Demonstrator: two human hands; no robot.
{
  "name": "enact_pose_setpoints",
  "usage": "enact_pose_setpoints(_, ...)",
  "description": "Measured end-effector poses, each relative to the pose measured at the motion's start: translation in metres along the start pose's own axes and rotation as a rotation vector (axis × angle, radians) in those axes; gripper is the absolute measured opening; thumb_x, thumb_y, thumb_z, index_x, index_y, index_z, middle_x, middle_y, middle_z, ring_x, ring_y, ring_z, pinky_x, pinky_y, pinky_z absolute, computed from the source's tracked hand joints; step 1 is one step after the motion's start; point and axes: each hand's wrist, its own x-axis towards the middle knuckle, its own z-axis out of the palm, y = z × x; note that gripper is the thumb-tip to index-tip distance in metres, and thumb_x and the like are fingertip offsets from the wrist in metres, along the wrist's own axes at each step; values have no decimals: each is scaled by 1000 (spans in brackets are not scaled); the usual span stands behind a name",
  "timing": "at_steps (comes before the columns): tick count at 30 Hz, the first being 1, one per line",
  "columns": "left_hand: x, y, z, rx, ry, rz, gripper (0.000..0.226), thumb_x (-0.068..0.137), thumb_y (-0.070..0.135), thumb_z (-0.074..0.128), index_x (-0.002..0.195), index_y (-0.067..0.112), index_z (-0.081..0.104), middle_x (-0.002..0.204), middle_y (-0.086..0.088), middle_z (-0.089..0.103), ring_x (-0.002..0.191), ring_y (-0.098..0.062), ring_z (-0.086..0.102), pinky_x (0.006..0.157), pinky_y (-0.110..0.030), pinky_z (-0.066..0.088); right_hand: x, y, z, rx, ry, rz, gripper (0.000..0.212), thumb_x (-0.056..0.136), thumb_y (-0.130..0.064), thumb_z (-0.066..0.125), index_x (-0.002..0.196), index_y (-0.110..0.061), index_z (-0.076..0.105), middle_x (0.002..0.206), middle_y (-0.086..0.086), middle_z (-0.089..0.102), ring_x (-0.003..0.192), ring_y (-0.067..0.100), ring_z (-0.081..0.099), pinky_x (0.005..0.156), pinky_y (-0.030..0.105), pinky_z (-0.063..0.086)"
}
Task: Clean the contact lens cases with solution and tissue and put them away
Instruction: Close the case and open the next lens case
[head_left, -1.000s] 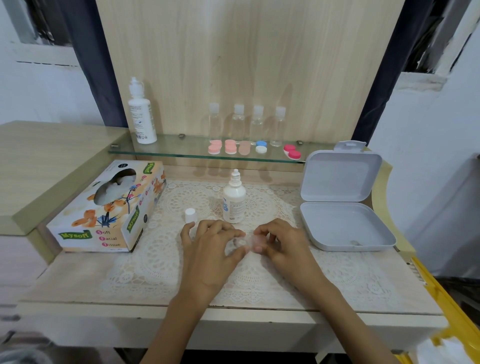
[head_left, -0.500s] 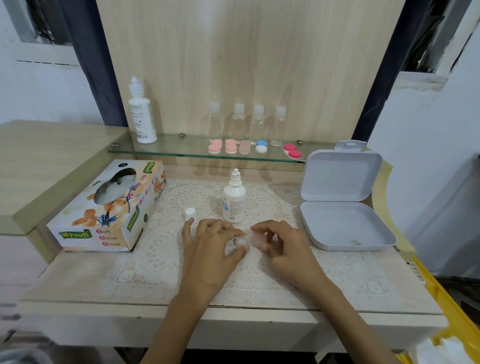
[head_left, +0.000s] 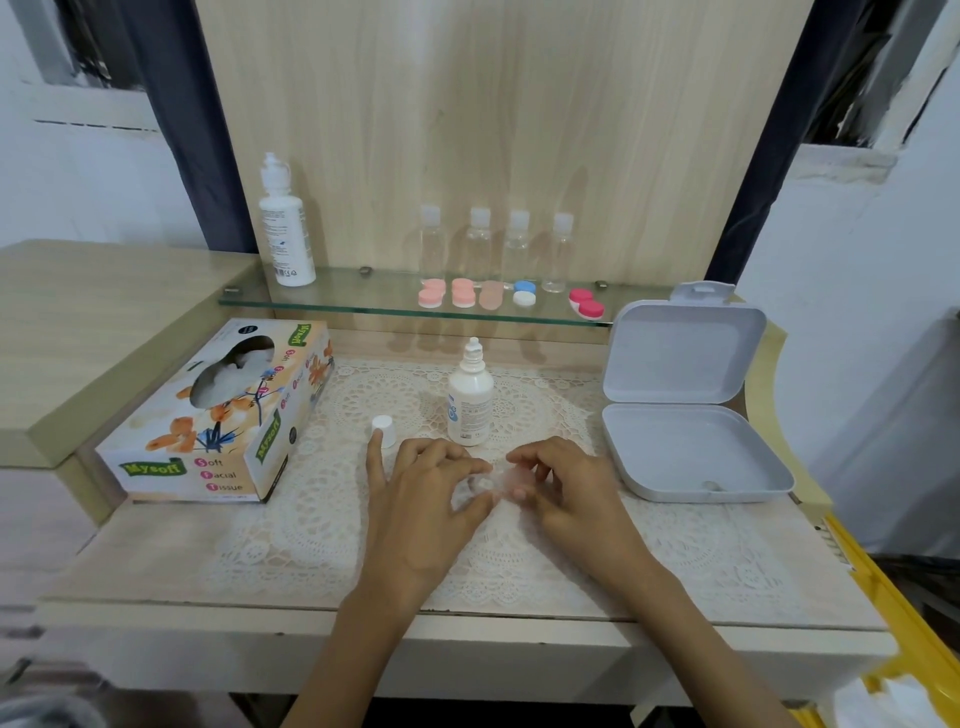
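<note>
Reaching over lace mat (head_left: 519, 561), left hand (head_left: 421, 499) and right hand (head_left: 566, 493) meet at centre, fingers curled, both pinching clear lens case (head_left: 493, 480); case blurred, mostly hidden by fingertips. One tissue box (head_left: 218, 415) at left, one open grey box (head_left: 685, 415) at right. One small bottle (head_left: 470, 400), cap (head_left: 383, 430) beside it. Shelf (head_left: 363, 306): one tall bottle (head_left: 285, 228), four clear bottles (head_left: 478, 244), five coloured cases (head_left: 463, 292).

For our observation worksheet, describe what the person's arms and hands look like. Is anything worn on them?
The left hand and right hand are bare: no gloves, and no ring, watch or bracelet shows. Both arms are bare too, with no sleeve reaching into view.
</note>
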Motion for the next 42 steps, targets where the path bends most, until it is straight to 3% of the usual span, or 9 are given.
enact_pose_setpoints(4,-1,-1,0,-3,-4,0,28,77,57,59,97,40,69,97,22,58,109,-3,48,114,-45,-8,-5,-2,0,90,-41,33,47,82,0,62,115,-33,59,96,-12,59,95,4,54,78,18,46)
enact_pose_setpoints(7,-2,-2,0,-6,5,0,32,75,58,54,94,39,70,95,22,58,106,-5,51,113,-47,-5,-5,-2,-2,102,-44,19,52,86,-7,60,122,-44,51,103,-15,59,104,4,52,84,19,45)
enact_pose_setpoints(11,-1,1,0,-5,27,10,43,76,67,43,93,39,71,93,22,59,104,-5,52,112,-50,-1,-2,-6,-4,126,-43,63,51,78,-27,74,124,-37,53,104,-16,55,100,1,49,78,9,38)
enact_pose_setpoints(18,0,-1,1,-4,4,9,31,75,57,55,94,38,70,94,21,59,105,-6,52,112,-51,-2,0,-2,-7,176,-71,67,50,81,-10,70,120,-37,55,96,-11,61,95,3,54,73,12,38)
enact_pose_setpoints(21,0,1,0,-2,7,6,33,74,58,52,94,38,71,94,21,59,105,-6,52,112,-52,-1,-1,-5,-8,114,-77,60,58,77,-22,76,124,-43,50,107,-18,55,102,-3,48,76,5,37)
enact_pose_setpoints(24,0,0,1,5,0,6,36,75,61,49,96,40,70,94,22,58,105,-5,51,111,-52,0,3,-3,-6,137,-49,115,65,66,-30,84,123,-36,53,98,-12,55,91,2,50,74,9,38)
enact_pose_setpoints(28,0,-1,1,9,-8,6,27,76,56,61,97,40,69,95,23,58,107,-5,50,112,-52,-1,5,1,-6,171,-62,122,57,71,-19,81,121,-31,56,90,-9,60,84,5,53,72,10,39)
enact_pose_setpoints(35,-1,0,0,-16,14,10,31,75,56,56,95,38,70,94,22,57,105,-5,50,113,-49,-5,5,1,-9,247,-107,90,58,79,12,58,120,-30,56,98,-4,65,77,-4,55,68,8,40)
enact_pose_setpoints(42,0,0,0,-33,6,15,37,77,60,47,97,39,69,94,22,57,106,-3,49,113,-49,-6,22,15,-11,122,-35,101,46,83,9,56,115,-24,60,103,-3,65,90,0,58,69,10,45)
